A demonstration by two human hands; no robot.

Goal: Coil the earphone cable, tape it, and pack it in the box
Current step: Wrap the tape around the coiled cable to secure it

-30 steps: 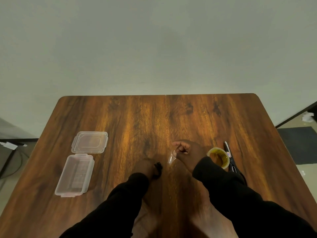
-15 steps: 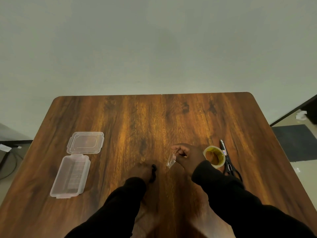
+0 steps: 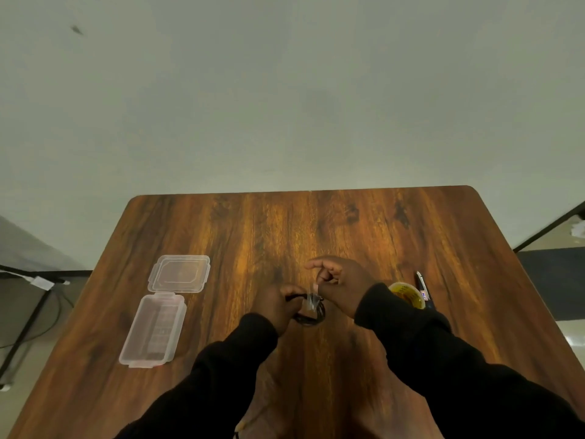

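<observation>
Black earphone cable, wound into a small coil, sat over the middle of the brown wood-grain tabletop, nearer its near edge than its far one. The left hand was closed around the coil's left side, fingers curled over the strands. The right hand pinched a short strip of clear tape between thumb and fingertip, the strip hanging down so that its lower end touched the top of the coil. Both arms wore black sleeves. Toward the tabletop's left edge lay a clear rectangular plastic box, open, with its hinged clear lid folded back flat on the side toward the far edge. Toward the right edge, just beyond the right wrist, rested a yellowish roll of tape, and touching its right side lay dark-handled scissors, partly hidden by the sleeve.
</observation>
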